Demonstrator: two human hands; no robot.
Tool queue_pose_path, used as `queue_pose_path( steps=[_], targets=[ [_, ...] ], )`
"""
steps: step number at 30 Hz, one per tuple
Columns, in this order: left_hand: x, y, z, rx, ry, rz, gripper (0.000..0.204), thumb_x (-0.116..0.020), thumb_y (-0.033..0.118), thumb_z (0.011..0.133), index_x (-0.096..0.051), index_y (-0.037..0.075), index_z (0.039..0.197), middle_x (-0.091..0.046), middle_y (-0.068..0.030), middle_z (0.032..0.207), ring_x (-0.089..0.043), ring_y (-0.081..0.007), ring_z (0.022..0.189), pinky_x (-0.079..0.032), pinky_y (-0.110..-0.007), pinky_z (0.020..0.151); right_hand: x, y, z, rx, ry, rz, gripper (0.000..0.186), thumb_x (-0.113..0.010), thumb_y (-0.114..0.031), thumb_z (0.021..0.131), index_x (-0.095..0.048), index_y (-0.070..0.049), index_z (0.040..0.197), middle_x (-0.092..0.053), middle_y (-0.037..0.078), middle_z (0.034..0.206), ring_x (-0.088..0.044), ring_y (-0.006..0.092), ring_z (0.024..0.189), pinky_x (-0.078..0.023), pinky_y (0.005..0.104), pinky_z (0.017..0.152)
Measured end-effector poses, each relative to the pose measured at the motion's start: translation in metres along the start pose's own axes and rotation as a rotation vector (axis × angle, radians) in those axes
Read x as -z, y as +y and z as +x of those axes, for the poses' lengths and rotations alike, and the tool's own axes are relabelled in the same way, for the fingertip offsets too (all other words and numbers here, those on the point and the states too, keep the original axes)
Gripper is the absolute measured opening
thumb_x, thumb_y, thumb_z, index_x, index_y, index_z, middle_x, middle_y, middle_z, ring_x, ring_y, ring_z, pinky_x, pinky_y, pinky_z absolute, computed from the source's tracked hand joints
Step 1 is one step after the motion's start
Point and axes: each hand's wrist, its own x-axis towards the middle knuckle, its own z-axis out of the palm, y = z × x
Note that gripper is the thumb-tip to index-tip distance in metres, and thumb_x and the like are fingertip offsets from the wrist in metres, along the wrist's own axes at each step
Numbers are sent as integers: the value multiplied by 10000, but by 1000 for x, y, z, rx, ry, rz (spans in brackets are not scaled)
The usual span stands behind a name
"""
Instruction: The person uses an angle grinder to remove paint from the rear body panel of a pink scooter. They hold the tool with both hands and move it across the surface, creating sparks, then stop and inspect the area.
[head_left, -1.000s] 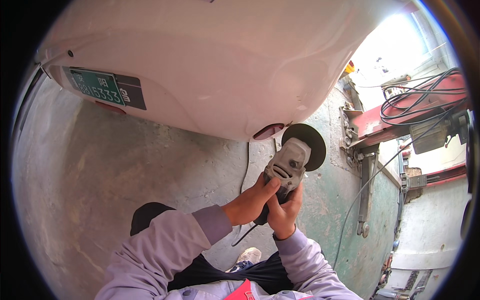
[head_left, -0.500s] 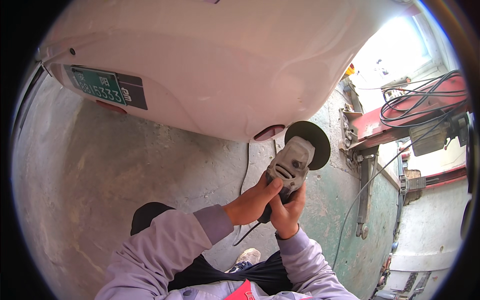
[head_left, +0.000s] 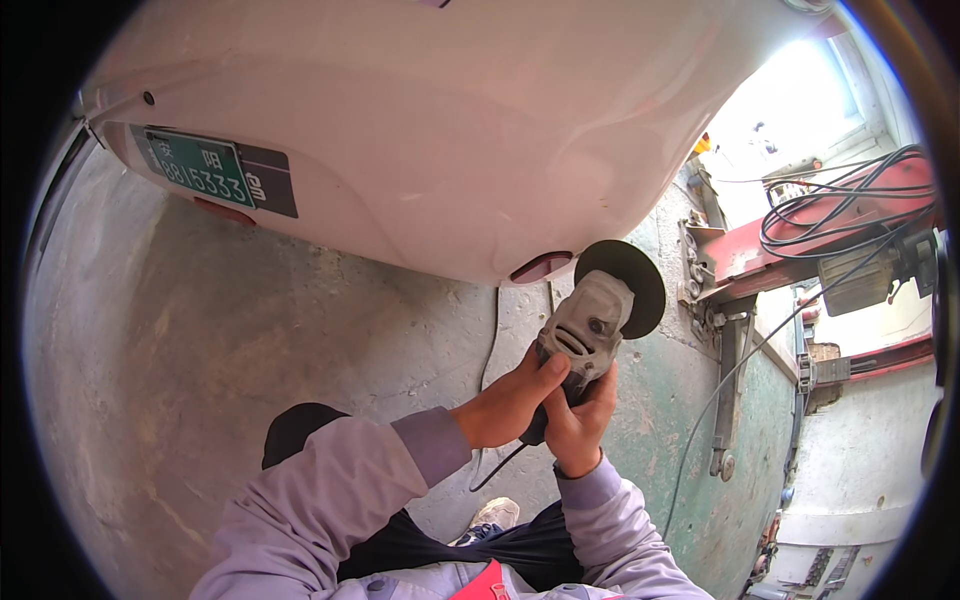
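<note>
An angle grinder with a grey metal head and dark body is held in front of me. Its wide dark disc points away to the right, close to the lower right corner of a white vehicle body. My left hand wraps round the grinder's body from the left, thumb on top. From the right, my right hand grips the same body lower down. A black cord leaves its rear end. A dark red reflector is set in the vehicle's lower edge, just left of the disc.
A green plate is fixed on the vehicle at the left. At the right, a red steel beam carries coiled black cable, with a metal arm below it. My shoe rests on the concrete floor.
Both hands and the grinder have shifted very slightly to the right. My grip on it is the same.
</note>
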Motion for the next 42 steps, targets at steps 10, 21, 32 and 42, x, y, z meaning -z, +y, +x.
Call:
queue_pose_path(
  steps=[10, 21, 32, 42],
  targets=[
    [3, -5, -1, 21, 0, 20, 952, -364, 689, 1088, -99, -25, 1659, -348, -190, 1635, -349, -254, 1508, -283, -371, 1249, 0, -1, -1, -9, 9, -7, 523, -814, -17, 887, -513, 15, 1314, -647, 99, 1201, -641, 156, 1059, -526, 307, 922],
    [4, -7, -4, 64, -7, -50, 835, -352, 623, 1118, -166, 13, 1658, -380, -144, 1620, -379, -221, 1489, -302, -373, 1247, -1, -1, -2, -25, 8, -22, 524, -817, -10, 877, -515, 16, 1304, -645, 98, 1191, -638, 159, 1059, -518, 307, 933],
    [2, -6, -5, 9, 16, -19, 811, -345, 643, 1113, -271, 40, 1651, -424, -81, 1610, -425, -180, 1462, -330, -369, 1239, -4, -2, -4, -43, 34, 20, 536, -801, 18, 860, -507, 23, 1309, -646, 101, 1187, -644, 161, 1062, -527, 305, 929],
    [3, -2, -4, 57, -42, -109, 864, -367, 610, 1120, -93, -2, 1665, -347, -167, 1634, -351, -233, 1506, -284, -375, 1256, 3, -2, 3, -6, -20, -30, 549, -807, 7, 852, -511, 22, 1314, -646, 99, 1187, -639, 153, 1047, -530, 304, 920]
  ],
)
